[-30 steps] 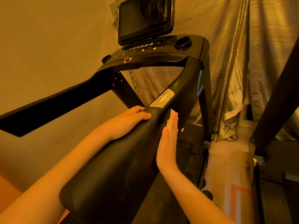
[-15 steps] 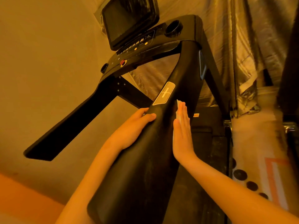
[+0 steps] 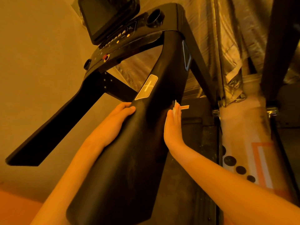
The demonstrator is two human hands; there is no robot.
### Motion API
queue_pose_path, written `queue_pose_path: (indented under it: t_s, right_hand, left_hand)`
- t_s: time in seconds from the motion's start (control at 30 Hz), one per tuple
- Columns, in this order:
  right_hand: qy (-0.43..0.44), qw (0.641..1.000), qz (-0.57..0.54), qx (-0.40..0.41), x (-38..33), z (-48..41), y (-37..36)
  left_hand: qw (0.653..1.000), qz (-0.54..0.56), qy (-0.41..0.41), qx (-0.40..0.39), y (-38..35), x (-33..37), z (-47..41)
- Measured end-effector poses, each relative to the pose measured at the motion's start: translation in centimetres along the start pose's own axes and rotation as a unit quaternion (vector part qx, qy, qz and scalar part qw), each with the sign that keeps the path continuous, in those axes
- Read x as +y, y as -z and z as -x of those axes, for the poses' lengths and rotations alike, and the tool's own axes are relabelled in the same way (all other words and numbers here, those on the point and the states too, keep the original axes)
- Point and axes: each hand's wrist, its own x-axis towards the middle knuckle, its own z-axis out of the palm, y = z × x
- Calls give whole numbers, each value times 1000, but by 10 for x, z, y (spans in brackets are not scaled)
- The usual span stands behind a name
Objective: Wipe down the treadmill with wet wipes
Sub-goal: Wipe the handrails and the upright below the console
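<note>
Left hand on handrail's left side, right hand pressing wipe on its right, console beyond.

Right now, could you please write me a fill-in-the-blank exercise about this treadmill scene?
1. The right hand presses a pale ___ against the side of the handrail.
2. The left hand rests just below a panel marked with a ___ sign.
3. The biggest round button on the console is ___.
Missing: wipe; plus; red.
</note>
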Motion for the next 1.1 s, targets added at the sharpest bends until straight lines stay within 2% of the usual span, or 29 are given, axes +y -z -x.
queue_pose_path:
  t_s: [0.17, 0.37, 0.9, 1.1]
  right_hand:
    - [-49, 998, -38, 10, -3, 17, 0]
    - [-97, 995, -28, -4, -6, 30, 2]
    - [-130, 991, 17, -4, -9, 89, -10]
    - [-107, 994, 35, -7, -6, 126, -19]
  left_hand:
    - [1000, -5, -3, -19, 0, 1, 0]
    - [999, -14, -7, -31, 0, 1, 1]
    - [999, 13, 0, -43, 2, -3, 0]
    - [999, -3, -11, -44, 1, -3, 3]
